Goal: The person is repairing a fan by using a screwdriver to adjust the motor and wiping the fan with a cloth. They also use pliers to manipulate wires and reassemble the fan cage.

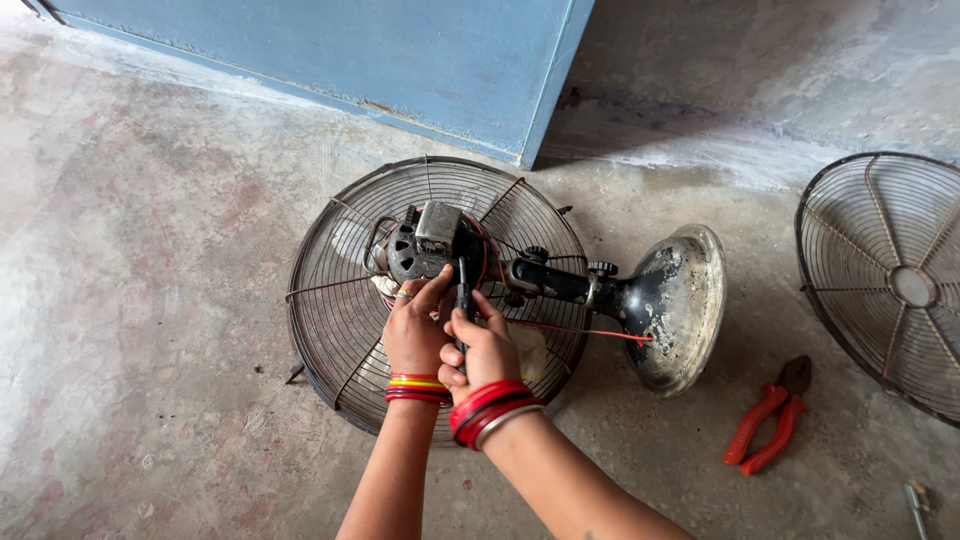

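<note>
A table fan lies on its side on the concrete floor, its wire rear guard (pixel 330 300) face down and the bare black motor (pixel 430 245) on top. My right hand (pixel 483 350) grips a dark-handled screwdriver (pixel 464 300), tip pointed up into the motor. My left hand (pixel 415 330) rests beside it, fingers touching the motor's lower edge. Both wrists wear red bangles. The fan's neck leads right to a round, dirty base (pixel 680 305), with a thin red wire (pixel 590 332) running along it.
Red-handled pliers (pixel 768 418) lie on the floor at the right. A second wire fan guard (pixel 890 280) lies at the right edge. A blue door or panel (pixel 400 60) stands behind. A small metal tool tip (pixel 915 505) shows at the bottom right.
</note>
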